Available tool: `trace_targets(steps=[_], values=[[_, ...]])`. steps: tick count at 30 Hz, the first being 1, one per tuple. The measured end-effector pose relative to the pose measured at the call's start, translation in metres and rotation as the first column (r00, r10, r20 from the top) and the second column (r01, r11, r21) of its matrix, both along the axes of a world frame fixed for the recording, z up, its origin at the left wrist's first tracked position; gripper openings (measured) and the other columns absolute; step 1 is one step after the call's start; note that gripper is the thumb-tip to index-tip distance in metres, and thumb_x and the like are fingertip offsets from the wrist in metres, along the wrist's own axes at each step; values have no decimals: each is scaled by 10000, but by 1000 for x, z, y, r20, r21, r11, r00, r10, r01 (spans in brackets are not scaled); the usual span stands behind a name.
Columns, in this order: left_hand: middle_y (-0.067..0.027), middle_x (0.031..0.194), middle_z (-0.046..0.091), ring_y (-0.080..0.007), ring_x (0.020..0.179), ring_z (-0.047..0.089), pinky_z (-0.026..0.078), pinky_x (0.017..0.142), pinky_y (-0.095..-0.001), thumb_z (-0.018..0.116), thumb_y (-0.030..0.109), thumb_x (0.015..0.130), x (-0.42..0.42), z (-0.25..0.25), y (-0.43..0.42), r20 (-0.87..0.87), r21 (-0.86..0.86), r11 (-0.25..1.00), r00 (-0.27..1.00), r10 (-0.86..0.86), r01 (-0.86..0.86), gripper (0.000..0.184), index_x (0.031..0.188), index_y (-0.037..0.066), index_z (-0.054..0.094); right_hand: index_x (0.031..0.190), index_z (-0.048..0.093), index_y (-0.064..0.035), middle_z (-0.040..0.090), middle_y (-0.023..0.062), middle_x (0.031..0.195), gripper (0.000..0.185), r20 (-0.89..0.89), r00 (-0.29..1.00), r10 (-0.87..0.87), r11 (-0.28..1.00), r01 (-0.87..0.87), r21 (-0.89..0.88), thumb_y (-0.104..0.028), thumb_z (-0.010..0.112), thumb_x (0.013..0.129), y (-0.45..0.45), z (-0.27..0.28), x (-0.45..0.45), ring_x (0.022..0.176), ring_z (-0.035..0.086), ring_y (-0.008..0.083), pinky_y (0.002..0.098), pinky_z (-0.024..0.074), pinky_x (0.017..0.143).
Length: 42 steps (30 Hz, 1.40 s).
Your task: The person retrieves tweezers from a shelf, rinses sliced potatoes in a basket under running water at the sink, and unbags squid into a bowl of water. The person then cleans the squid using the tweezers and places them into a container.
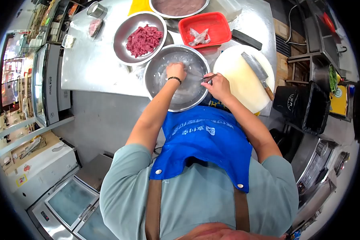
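Note:
A large steel bowl at the table's near edge holds cloudy water and pale, translucent pieces. My left hand, with a dark bracelet at the wrist, is inside this bowl with its fingers curled closed. What those fingers grip is hidden. Over the bowl's right rim, my right hand is closed around a small, slim tool with a dark handle. Its thin end points left over the water; its exact kind is too small to tell. Behind the bowl, a red plastic basin holds a pale, limp piece of seafood.
A cleaver lies on the round white cutting board at right. Sliced red meat fills part of another steel bowl. Farther back stand a third metal bowl and a metal cup. A black bin is at right.

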State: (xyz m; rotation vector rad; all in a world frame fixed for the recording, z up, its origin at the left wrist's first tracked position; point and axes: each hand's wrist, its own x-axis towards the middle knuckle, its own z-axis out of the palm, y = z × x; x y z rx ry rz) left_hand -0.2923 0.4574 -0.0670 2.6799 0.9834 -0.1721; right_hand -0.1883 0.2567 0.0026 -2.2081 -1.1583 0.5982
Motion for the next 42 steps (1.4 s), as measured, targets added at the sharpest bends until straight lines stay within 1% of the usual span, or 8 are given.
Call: trace_targets(steps=[4,7,9,19,25,28,33,42], values=[[-118,832,708,-319,896,668,521,803,-420,697,213,709,4,9,10,-139,-50,999,990,-23,16,232,917,111,707,896,729,-111,686,73,797,250,15,999,-33,995,31,91,-314,753,752,-5,4,-3,794,634,261,392,517,719],[-99,765,711,-215,703,693,538,662,-338,806,218,656,-27,29,31,232,-369,928,963,139,-45,320,924,76,702,885,725,-109,685,59,767,249,-9,997,-71,994,72,77,-321,745,758,-8,-1,-3,787,630,259,389,515,714],[-90,768,714,-199,689,690,537,654,-315,820,236,664,-55,26,42,149,-501,845,943,297,-187,341,932,61,700,870,720,-111,687,60,752,244,-17,996,-84,993,85,83,-329,741,762,-8,4,-3,790,631,260,394,514,711],[-161,1014,678,-335,945,651,521,835,-437,749,352,725,-74,32,-12,-139,-171,952,963,232,-254,420,1057,110,660,837,714,-100,708,69,853,216,-21,1000,-10,991,13,136,-304,739,770,5,3,-15,847,644,264,386,515,745],[-138,1024,635,-333,1008,598,489,849,-459,675,185,724,-75,1,-13,118,7,997,991,70,-71,295,1010,112,659,874,710,-108,710,55,847,230,-12,1000,17,996,-16,83,-310,743,769,7,0,-14,839,644,265,384,515,745],[-114,1031,633,-308,1025,589,463,841,-473,619,138,784,-73,0,-18,-31,88,996,1000,3,0,226,1003,81,622,882,709,-108,715,52,862,236,-39,999,4,997,-1,74,-312,744,770,9,6,-15,836,646,267,383,515,748],[-127,1021,642,-315,1013,595,467,848,-463,587,91,772,-70,-5,-27,-85,64,985,985,-153,159,190,958,56,599,876,710,-103,721,45,882,235,-78,997,-24,997,29,68,-309,744,770,14,-2,-19,859,653,271,378,517,764],[-182,842,658,-386,796,641,509,710,-456,686,140,715,-86,7,-13,116,-264,963,989,94,-61,227,894,45,582,834,713,-86,722,47,869,231,-76,997,-22,990,33,138,-311,728,784,20,8,-25,881,655,272,373,515,781]])
